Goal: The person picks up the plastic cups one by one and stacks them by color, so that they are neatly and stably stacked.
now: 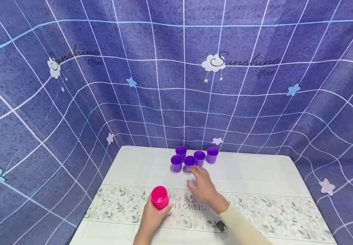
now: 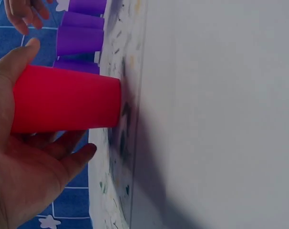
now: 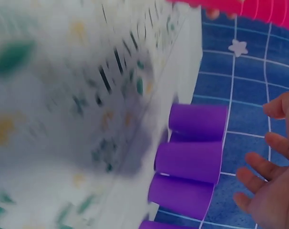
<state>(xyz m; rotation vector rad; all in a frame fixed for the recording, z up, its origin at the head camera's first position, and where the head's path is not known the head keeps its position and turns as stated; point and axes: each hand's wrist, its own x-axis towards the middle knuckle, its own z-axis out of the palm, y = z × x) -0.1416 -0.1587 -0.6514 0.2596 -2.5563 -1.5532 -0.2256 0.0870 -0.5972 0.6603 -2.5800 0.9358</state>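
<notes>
My left hand (image 1: 151,215) grips a stack of nested pink cups (image 1: 160,198), mouths up. In the left wrist view the thumb and fingers curl round the stack (image 2: 68,101), which looks red there. Several purple cups stand upright in a loose cluster at the back of the table. My right hand (image 1: 204,186) hovers in front of them, its fingers spread and holding nothing. Nearest to it in the head view is the front purple cup (image 1: 190,161), partly hidden by the fingers. The right wrist view shows a gap between the hand (image 3: 273,176) and the purple cups (image 3: 190,162).
A white cloth with a printed floral band (image 1: 118,200) covers the table. Behind and at both sides hangs a blue curtain (image 1: 176,85) with grid lines, stars and clouds. A small dark object (image 1: 221,226) is by the right sleeve (image 1: 240,223).
</notes>
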